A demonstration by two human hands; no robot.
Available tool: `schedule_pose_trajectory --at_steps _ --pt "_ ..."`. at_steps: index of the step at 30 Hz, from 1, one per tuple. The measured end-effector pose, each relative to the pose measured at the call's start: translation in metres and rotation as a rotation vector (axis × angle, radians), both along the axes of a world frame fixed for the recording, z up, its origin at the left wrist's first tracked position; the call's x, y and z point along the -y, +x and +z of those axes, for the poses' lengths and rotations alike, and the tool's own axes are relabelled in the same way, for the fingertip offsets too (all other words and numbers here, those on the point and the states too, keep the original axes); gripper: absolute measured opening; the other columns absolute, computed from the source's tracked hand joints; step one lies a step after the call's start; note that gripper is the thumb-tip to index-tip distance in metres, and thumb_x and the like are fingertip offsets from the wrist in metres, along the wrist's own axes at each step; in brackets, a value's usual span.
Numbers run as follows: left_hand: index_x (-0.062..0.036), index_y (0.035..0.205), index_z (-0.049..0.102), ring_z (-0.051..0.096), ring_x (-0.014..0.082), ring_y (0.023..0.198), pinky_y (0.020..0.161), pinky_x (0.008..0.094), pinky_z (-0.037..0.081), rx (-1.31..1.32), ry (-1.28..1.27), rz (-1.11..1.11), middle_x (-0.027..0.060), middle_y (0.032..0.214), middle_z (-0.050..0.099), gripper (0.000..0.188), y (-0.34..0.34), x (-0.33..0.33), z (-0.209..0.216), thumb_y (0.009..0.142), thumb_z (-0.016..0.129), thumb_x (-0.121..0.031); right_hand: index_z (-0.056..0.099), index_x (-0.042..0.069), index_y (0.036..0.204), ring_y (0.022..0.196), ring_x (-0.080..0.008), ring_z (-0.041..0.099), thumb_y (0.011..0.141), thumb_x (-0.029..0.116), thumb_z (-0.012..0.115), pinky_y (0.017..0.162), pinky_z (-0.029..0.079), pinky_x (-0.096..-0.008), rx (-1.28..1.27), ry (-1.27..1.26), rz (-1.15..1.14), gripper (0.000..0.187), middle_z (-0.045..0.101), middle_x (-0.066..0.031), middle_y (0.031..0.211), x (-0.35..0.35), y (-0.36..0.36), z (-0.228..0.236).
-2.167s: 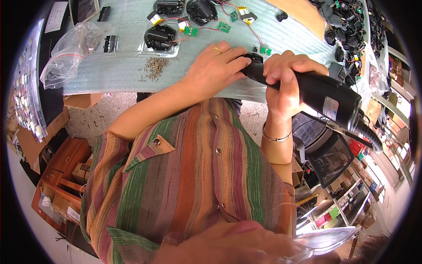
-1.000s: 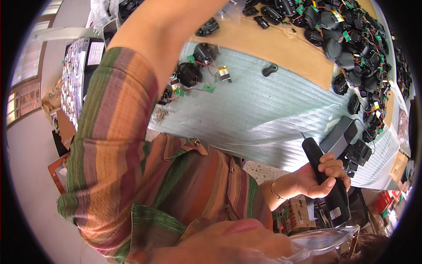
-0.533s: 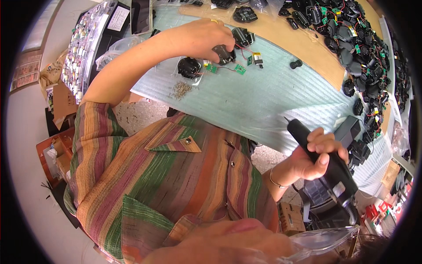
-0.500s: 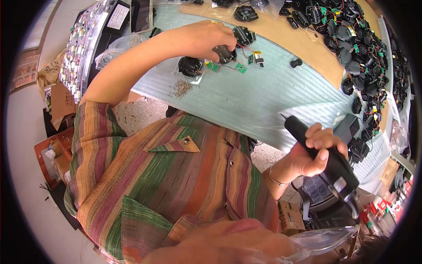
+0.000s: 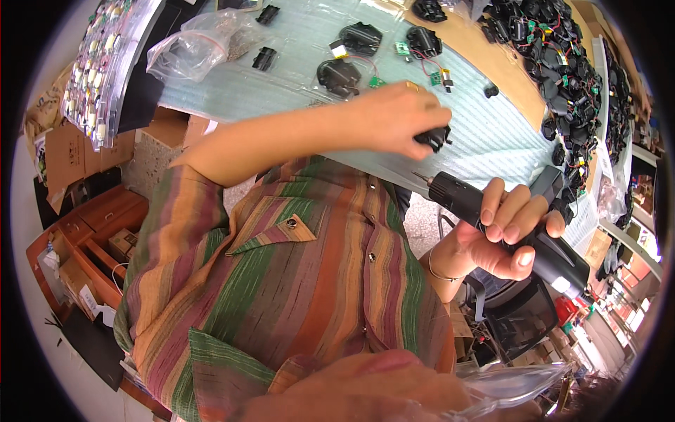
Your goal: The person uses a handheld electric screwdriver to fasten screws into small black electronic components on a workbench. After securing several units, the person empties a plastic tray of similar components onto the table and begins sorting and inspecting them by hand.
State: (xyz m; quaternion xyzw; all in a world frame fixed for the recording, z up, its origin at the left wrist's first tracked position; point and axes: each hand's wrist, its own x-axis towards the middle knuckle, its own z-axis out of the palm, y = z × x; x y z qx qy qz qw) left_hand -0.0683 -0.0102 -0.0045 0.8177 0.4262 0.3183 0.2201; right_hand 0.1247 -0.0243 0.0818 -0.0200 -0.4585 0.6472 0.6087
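Note:
My left hand (image 5: 394,118) is closed over a small black plastic part (image 5: 434,136), held just above the near edge of the pale green mat (image 5: 295,77). My right hand (image 5: 500,235) grips a black electric screwdriver (image 5: 513,232), whose bit tip points up and left toward the part, a short gap below it. Three more round black parts with wires and small green circuit boards (image 5: 342,74) lie on the mat beyond my left forearm.
A clear plastic bag (image 5: 200,46) lies at the mat's left end. A heap of black parts with wires (image 5: 555,49) covers the wooden bench at the right. A tray of small components (image 5: 98,70) stands at far left. A black chair (image 5: 520,327) sits below my right hand.
My left hand has taken a black part from the far group and brought it back toward me. The screwdriver has risen and tilted up to meet it.

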Motion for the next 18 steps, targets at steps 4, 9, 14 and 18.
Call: schedule_pose_trajectory --at_steps 4,9,14,18 --pt "-0.0055 0.097 0.056 0.058 0.0284 0.102 0.087 0.042 0.047 -0.021 0.142 0.16 0.0101 0.102 0.058 0.035 0.019 0.035 -0.027 0.071 0.073 -0.021 0.053 0.012 0.118 0.06 -0.0145 0.049 0.084 0.016 0.069 0.055 0.041 -0.0301 0.039 0.014 0.009 0.038 0.049 -0.0025 0.073 0.0 -0.015 0.001" --pt "-0.0028 0.102 0.058 0.057 0.0276 0.111 0.089 0.039 0.048 0.039 0.271 0.159 0.0109 0.11 0.06 0.035 0.001 0.08 -0.037 0.075 0.072 -0.019 0.052 0.012 0.118 0.058 -0.014 0.047 0.084 0.014 0.065 0.055 0.04 -0.031 0.087 0.007 -0.064 0.037 0.051 -0.0019 0.071 -0.014 -0.045 -0.036" --pt "-0.0046 0.095 0.064 0.063 0.0251 0.097 0.085 0.0389 0.049 0.006 0.33 0.063 0.0093 0.104 0.064 0.024 -0.043 0.127 -0.049 0.075 0.073 -0.014 0.043 0.009 0.117 0.063 -0.0176 0.053 0.083 0.007 0.068 0.062 0.048 -0.0375 0.135 -0.026 -0.049 0.042 0.056 -0.0073 0.074 -0.01 -0.085 -0.076" --pt "-0.0077 0.093 0.065 0.062 0.0207 0.092 0.08 0.0353 0.047 -0.069 0.293 0.282 0.004 0.101 0.065 0.025 -0.056 0.135 -0.049 0.071 0.076 -0.012 0.043 0.008 0.115 0.061 -0.0181 0.053 0.083 0.005 0.069 0.063 0.05 -0.0378 0.185 0.017 -0.098 0.041 0.056 -0.0086 0.072 -0.009 -0.095 -0.084"
